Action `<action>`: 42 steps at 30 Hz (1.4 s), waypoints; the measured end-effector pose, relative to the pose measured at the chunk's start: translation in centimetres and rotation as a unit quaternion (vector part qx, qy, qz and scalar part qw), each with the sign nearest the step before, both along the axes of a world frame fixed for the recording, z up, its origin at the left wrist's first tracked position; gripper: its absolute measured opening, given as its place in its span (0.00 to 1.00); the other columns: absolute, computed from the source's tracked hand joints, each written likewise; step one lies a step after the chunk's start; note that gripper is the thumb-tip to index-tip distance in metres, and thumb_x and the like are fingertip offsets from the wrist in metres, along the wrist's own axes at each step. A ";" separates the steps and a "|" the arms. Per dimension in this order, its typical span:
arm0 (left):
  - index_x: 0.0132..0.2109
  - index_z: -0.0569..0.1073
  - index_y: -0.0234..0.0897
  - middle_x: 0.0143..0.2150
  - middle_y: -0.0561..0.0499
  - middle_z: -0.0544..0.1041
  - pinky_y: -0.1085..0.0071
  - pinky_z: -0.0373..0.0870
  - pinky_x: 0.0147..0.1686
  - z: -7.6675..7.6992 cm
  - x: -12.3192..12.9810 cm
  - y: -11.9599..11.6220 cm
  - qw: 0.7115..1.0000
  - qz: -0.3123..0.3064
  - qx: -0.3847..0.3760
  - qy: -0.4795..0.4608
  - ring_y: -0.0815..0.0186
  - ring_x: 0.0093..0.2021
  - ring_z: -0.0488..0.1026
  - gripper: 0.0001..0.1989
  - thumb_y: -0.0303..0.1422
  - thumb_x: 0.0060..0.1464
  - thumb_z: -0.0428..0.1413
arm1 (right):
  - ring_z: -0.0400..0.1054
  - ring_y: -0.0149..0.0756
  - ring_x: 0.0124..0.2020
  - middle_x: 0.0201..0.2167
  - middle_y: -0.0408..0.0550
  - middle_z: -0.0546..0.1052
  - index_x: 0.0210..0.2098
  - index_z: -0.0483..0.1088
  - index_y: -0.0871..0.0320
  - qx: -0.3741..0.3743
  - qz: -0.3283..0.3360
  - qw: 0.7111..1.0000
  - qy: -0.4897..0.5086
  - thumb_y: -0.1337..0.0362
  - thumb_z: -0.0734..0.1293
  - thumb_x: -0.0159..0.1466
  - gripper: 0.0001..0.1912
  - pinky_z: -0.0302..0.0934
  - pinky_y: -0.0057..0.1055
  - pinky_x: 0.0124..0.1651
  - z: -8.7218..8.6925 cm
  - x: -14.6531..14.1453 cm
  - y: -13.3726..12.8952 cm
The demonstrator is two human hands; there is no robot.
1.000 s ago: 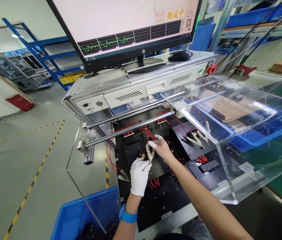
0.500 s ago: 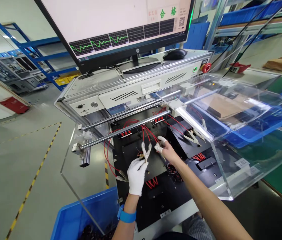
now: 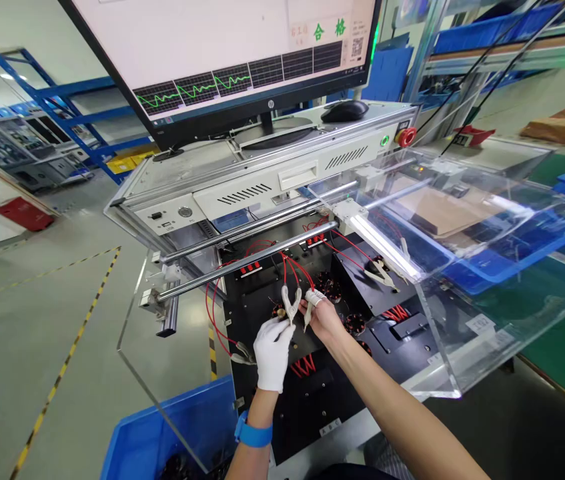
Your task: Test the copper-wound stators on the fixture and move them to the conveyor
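My left hand (image 3: 272,353), in a white glove, is closed in a pinch at the jaw end of an alligator clip (image 3: 291,301) whose grey-white handles point up. Any thin lead between those fingertips is too small to see. Just to the right, my right hand (image 3: 323,316), with white covers on some fingertips, is closed around a second alligator clip (image 3: 307,315), its jaws pointing down. Red wires (image 3: 292,260) run from the clips to the back of the black fixture (image 3: 307,393). A small round part with a brass-coloured centre (image 3: 281,312) lies behind my left hand.
Round copper-wound parts (image 3: 355,324) lie right of my hands. More clips hang at left (image 3: 243,353) and rest on a raised plate (image 3: 382,275). Metal rails (image 3: 247,261) and a clear cover (image 3: 507,320) stand over the fixture. A blue bin (image 3: 132,440) sits lower left.
My right hand has moved left toward my left hand and closed around its clip, uncovering round wound parts behind it. My left hand has stayed at its clip. The view has shifted slightly.
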State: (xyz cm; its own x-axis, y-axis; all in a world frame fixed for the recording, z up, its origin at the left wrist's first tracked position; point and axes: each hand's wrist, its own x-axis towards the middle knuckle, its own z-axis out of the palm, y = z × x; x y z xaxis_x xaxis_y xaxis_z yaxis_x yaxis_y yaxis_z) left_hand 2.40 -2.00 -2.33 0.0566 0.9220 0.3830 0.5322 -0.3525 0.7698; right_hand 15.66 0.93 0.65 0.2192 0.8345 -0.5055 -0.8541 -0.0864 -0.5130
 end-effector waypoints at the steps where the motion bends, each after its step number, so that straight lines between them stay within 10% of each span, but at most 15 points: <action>1: 0.36 0.77 0.39 0.36 0.49 0.77 0.60 0.70 0.45 0.0 0.0 0.0 1.000 0.000 0.000 0.000 0.62 0.40 0.72 0.08 0.35 0.51 0.55 | 0.65 0.26 0.22 0.22 0.36 0.69 0.28 0.63 0.57 0.001 -0.005 1.000 0.002 0.71 0.68 0.47 0.11 0.67 0.29 0.32 0.0 0.0 0.0; 19: 0.41 0.74 0.42 0.43 0.48 0.75 0.57 0.57 0.57 -0.2 -1.9 -2.2 0.998 0.025 0.050 0.040 0.60 0.51 0.67 0.09 0.33 0.52 0.52 | 0.65 0.27 0.24 0.22 0.35 0.68 0.30 0.64 0.57 0.040 -0.030 0.997 -0.055 0.67 0.71 0.43 0.15 0.66 0.32 0.39 -0.8 2.2 1.2; 24: 0.46 0.67 0.33 0.41 0.41 0.72 0.53 0.60 0.52 -2.7 -5.5 -2.4 0.925 0.325 -0.187 -0.057 0.53 0.48 0.68 0.17 0.36 0.49 0.53 | 0.68 0.32 0.33 0.31 0.41 0.72 0.38 0.65 0.57 0.039 -0.014 0.981 -0.192 0.63 0.72 0.42 0.24 0.63 0.34 0.45 -2.0 2.5 2.1; 30: 0.38 0.69 0.36 0.38 0.47 0.72 0.57 0.61 0.51 -0.8 -6.6 -2.0 0.915 0.268 -0.268 -0.136 0.58 0.46 0.68 0.10 0.35 0.48 0.53 | 0.66 0.41 0.47 0.45 0.54 0.71 0.50 0.63 0.60 0.042 0.032 0.934 -0.354 0.57 0.68 0.50 0.29 0.57 0.40 0.53 -3.4 2.5 1.7; 32: 0.42 0.68 0.40 0.44 0.48 0.71 0.59 0.61 0.52 1.6 -5.8 -3.1 0.912 0.168 -0.271 -0.259 0.60 0.49 0.68 0.12 0.37 0.49 0.54 | 0.62 0.43 0.51 0.49 0.56 0.69 0.53 0.62 0.60 0.051 0.012 0.878 -0.475 0.58 0.65 0.54 0.28 0.54 0.44 0.55 -2.9 2.5 0.9; 35: 0.44 0.65 0.43 0.51 0.48 0.68 0.58 0.65 0.50 4.2 -4.3 -4.2 0.848 0.040 -0.271 -0.453 0.59 0.49 0.69 0.15 0.37 0.48 0.56 | 0.55 0.41 0.57 0.54 0.52 0.65 0.51 0.65 0.54 0.204 0.046 0.706 -0.677 0.63 0.62 0.58 0.21 0.48 0.44 0.59 -1.0 1.9 -0.4; 39: 0.44 0.64 0.40 0.48 0.48 0.69 0.59 0.68 0.47 3.6 -3.3 -2.9 0.816 0.110 -0.211 -0.528 0.61 0.44 0.72 0.20 0.31 0.43 0.61 | 0.43 0.44 0.62 0.58 0.45 0.60 0.38 0.74 0.50 0.385 0.241 0.433 -0.778 0.69 0.65 0.55 0.13 0.40 0.48 0.61 1.3 0.0 -0.8; 42: 0.42 0.63 0.38 0.42 0.49 0.70 0.59 0.70 0.44 1.7 -3.4 -1.4 0.796 0.164 -0.182 -0.553 0.64 0.38 0.74 0.21 0.28 0.40 0.62 | 0.39 0.47 0.63 0.59 0.47 0.59 0.30 0.76 0.54 0.389 0.289 0.352 -0.801 0.68 0.68 0.53 0.06 0.36 0.50 0.62 1.6 -1.1 -0.2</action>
